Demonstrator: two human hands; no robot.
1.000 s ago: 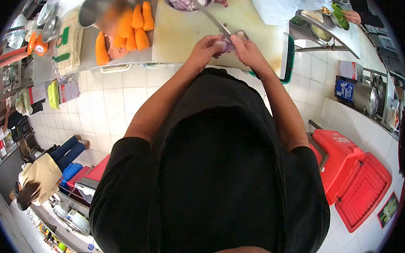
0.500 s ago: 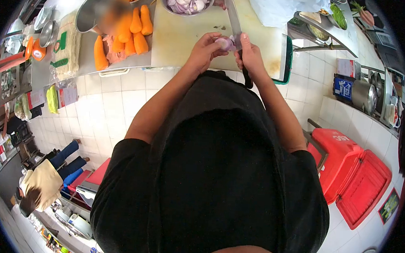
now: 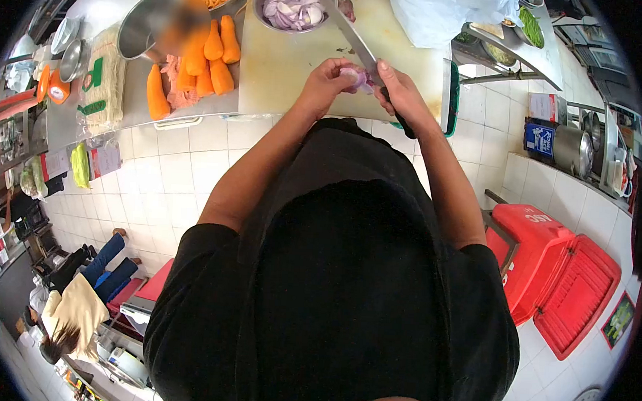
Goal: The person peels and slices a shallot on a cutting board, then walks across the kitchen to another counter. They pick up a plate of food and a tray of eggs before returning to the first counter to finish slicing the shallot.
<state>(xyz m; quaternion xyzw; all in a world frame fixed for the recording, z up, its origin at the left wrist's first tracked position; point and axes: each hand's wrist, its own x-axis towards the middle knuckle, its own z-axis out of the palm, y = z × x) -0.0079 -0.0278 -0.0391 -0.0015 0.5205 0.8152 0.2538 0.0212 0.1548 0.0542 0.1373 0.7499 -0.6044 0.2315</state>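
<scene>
Over the cutting board, my left hand pinches a piece of red onion between thumb and fingertips. My right hand grips the black handle of a long knife, the thumb lying along the base of the blade. Its blade slants up and left, the far end overlapping the metal bowl of sliced red onion. Fingers of the right hand are close to the onion piece, partly hidden behind the handle. A dark purple onion piece and small scraps lie on the board.
Left of the board are peeled carrots, peelings, a deep metal bowl and a packet of noodles. A white plastic bag sits at the back right. Another person is behind, at lower left.
The knife has swung from nearly upright to a leftward slant, its blade now across the onion bowl's edge. My right hand has tilted and moved slightly right; the left still holds the onion.
</scene>
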